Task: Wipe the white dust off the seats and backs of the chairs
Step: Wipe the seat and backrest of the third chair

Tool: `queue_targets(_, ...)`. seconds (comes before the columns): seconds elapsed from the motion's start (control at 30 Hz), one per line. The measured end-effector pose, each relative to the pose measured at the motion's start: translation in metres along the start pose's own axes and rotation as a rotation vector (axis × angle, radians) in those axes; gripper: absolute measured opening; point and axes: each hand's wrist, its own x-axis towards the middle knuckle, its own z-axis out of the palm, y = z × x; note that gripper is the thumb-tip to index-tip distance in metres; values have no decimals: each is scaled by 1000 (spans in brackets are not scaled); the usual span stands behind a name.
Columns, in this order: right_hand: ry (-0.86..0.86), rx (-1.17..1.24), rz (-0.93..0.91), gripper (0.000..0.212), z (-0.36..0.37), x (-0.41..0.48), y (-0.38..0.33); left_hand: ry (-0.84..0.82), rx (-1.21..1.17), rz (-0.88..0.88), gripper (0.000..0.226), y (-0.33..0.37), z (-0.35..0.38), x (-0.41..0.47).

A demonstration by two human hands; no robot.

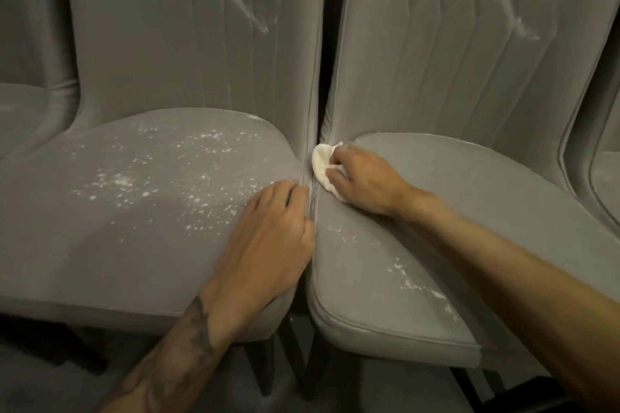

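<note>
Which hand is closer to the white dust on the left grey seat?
Left. The left hand rests beside the white dust; the right hand is on the next grey seat.

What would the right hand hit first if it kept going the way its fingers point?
Probably the left chair's seat, just across the narrow gap from the right hand and its white cloth, though depth is unclear.

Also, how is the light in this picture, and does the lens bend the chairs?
Head view: dim light, no glare; a shadow lies on the left seat near the left hand; the cloth in the right hand looks washed out; the right chair back bows near the frame edge, probably lens distortion; the dust looks sharp.
</note>
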Motion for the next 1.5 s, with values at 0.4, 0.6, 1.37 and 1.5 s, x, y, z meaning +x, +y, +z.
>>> queue_targets(0.4,-39,5,-13,22,-10,-27,-12,32,21,53,48,-3,2,1)
queue_targets(0.6,-130,112,-306,16,-25,-101,-18,-21,62,54,59,-7,8,3)
queue_targets(1.37,40,9,-67,22,-18,-183,-68,-13,18,27,64,-7,7,5)
queue_targets(1.5,18,19,62,22,-40,-192,-29,-18,69,88,60,-8,7,5)
